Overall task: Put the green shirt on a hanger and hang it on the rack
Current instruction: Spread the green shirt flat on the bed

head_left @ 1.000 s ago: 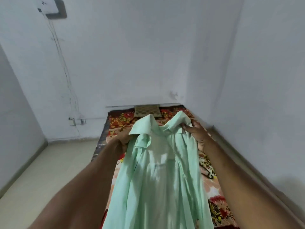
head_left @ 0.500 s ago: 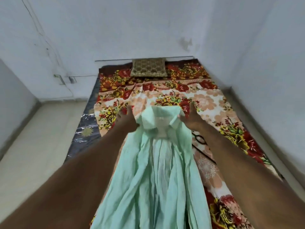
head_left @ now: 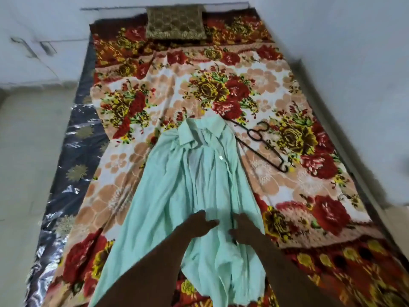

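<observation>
The green shirt (head_left: 188, 196) hem runs past the bottom edge; the hanger (head_left: 256, 140) partly hidden beneath it.

Your body, as visible: two forearms are entering from six o'clock, both showing bare with no sleeves, watches or bands on them. Your left hand (head_left: 197, 224) and right hand (head_left: 246, 229) are showing ungloved, with no rings discernible through the blur.

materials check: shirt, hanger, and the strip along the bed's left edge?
Green shirt: thin woven cloth, matte, with soft folds and slight translucency. Hanger: looks like thin dark wire or slim plastic; too small to tell which. Left strip: glossy plastic-like film or satin with crinkled bright glare and gold motifs.
</observation>
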